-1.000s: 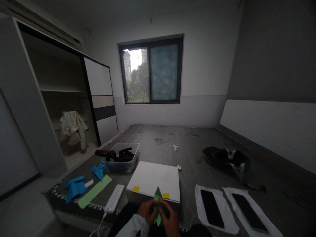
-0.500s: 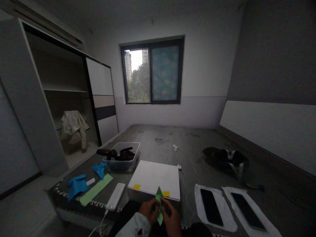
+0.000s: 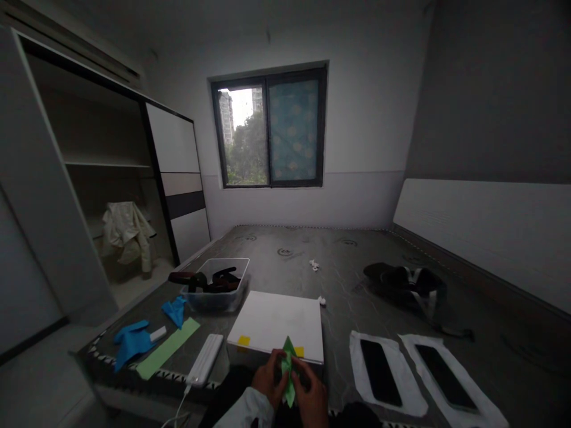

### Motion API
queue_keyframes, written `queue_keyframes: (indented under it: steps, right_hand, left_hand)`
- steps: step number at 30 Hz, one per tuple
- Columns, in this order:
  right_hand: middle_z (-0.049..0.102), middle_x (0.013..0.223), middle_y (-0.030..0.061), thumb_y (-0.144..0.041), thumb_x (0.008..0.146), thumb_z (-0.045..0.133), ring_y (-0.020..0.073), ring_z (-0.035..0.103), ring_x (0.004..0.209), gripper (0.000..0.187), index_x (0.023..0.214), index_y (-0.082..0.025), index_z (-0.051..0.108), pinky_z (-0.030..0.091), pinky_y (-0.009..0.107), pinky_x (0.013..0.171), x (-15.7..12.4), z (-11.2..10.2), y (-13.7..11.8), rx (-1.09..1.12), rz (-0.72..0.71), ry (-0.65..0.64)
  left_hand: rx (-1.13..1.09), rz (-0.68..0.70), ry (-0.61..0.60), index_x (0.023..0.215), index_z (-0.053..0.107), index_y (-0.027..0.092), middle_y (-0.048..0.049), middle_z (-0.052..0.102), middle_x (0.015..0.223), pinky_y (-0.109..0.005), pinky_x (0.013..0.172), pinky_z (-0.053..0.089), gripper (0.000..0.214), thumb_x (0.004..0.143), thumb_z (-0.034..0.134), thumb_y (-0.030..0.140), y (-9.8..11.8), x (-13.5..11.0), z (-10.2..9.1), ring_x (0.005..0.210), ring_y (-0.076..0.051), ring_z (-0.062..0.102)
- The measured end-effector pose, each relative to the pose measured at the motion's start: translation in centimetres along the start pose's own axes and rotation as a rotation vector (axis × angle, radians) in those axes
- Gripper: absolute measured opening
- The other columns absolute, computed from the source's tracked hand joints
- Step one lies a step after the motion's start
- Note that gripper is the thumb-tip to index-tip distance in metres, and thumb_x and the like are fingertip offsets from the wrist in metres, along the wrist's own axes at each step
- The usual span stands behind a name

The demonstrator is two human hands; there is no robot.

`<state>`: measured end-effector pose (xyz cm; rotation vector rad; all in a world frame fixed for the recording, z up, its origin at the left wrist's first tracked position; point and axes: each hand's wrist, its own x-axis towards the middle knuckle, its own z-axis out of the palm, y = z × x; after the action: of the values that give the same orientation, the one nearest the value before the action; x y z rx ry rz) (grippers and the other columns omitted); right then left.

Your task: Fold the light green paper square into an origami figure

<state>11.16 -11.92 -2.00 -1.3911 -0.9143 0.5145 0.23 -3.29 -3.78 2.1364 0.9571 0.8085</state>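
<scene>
A piece of folded green paper (image 3: 289, 380), pointed at its top end, stands between my two hands at the near edge of a white box. My left hand (image 3: 270, 380) pinches its left side, fingers bent. From the other side my right hand (image 3: 309, 386) grips it too, thumb and fingers closed on the paper. The white box (image 3: 276, 321) lies just beyond the hands, with a yellow tab (image 3: 243, 340) at its front left and another yellow tab (image 3: 298, 352) partly behind my right fingers. Parts of the paper are covered by my fingers.
On the mattress (image 3: 339, 279), left, are a clear plastic bin (image 3: 218, 300) with dark straps, blue folded paper (image 3: 134, 345), a green strip (image 3: 168, 349) and a white power bank (image 3: 205, 359) with a cable. Right: two phones (image 3: 380, 371) on white sheets and a black strapped item (image 3: 408, 282).
My left fingers have moved up a little along the green paper. Both hands still hold it. The whole view has shifted slightly, with the surroundings now a bit further left.
</scene>
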Motion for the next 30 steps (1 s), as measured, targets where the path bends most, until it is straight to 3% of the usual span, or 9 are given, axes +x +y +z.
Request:
queue_keyframes:
  steps: [4, 9, 12, 22, 30]
  right_hand:
    - [0.072, 0.099, 0.0082, -0.043, 0.072, 0.065, 0.0262, 0.068, 0.093, 0.033, 0.096, -0.021, 0.073, 0.057, 0.026, 0.071, -0.1, -0.3, -0.5, 0.022, 0.007, 0.036]
    - [0.073, 0.098, 0.0091, -0.044, 0.072, 0.064, 0.0264, 0.067, 0.094, 0.033, 0.094, -0.020, 0.074, 0.056, 0.028, 0.074, -0.1, -0.6, -0.2, 0.017, 0.003, 0.046]
    - [0.072, 0.099, 0.0099, -0.044, 0.073, 0.064, 0.0269, 0.067, 0.095, 0.034, 0.095, -0.020, 0.073, 0.056, 0.028, 0.075, -0.2, -0.7, 0.2, -0.002, 0.017, 0.034]
    - [0.073, 0.096, 0.0086, -0.044, 0.074, 0.062, 0.0259, 0.068, 0.092, 0.032, 0.093, -0.021, 0.074, 0.053, 0.031, 0.083, -0.3, -1.1, 0.6, -0.071, -0.012, 0.055]
    - [0.073, 0.096, 0.0086, -0.042, 0.074, 0.063, 0.0263, 0.067, 0.092, 0.031, 0.092, -0.020, 0.074, 0.053, 0.031, 0.083, -0.4, -1.0, 0.3, -0.069, -0.004, 0.035]
  left_hand:
    - [-0.032, 0.033, 0.023, 0.120, 0.045, 0.024, -0.0009, 0.072, 0.081, -0.021, 0.067, 0.052, 0.041, 0.080, 0.051, 0.029, 0.1, 0.1, 0.5, 0.073, -0.016, 0.069]
    - [0.035, 0.145, 0.033, 0.096, 0.062, 0.023, -0.0026, 0.073, 0.086, -0.020, 0.073, 0.053, 0.022, 0.079, 0.049, 0.029, -0.3, 0.3, 0.9, 0.080, -0.016, 0.069]
    - [0.049, 0.181, 0.011, 0.093, 0.064, 0.023, -0.0013, 0.073, 0.085, -0.020, 0.073, 0.053, 0.021, 0.080, 0.047, 0.027, -0.3, 0.4, 0.9, 0.079, -0.015, 0.069]
    - [0.049, 0.189, -0.073, 0.098, 0.064, 0.023, -0.0006, 0.073, 0.091, -0.020, 0.077, 0.053, 0.023, 0.081, 0.049, 0.025, 0.9, 0.4, 0.2, 0.084, -0.015, 0.069]
    - [0.055, 0.186, -0.065, 0.097, 0.064, 0.024, 0.0002, 0.073, 0.091, -0.020, 0.077, 0.053, 0.022, 0.080, 0.050, 0.023, 1.0, 0.2, 0.0, 0.084, -0.015, 0.069]
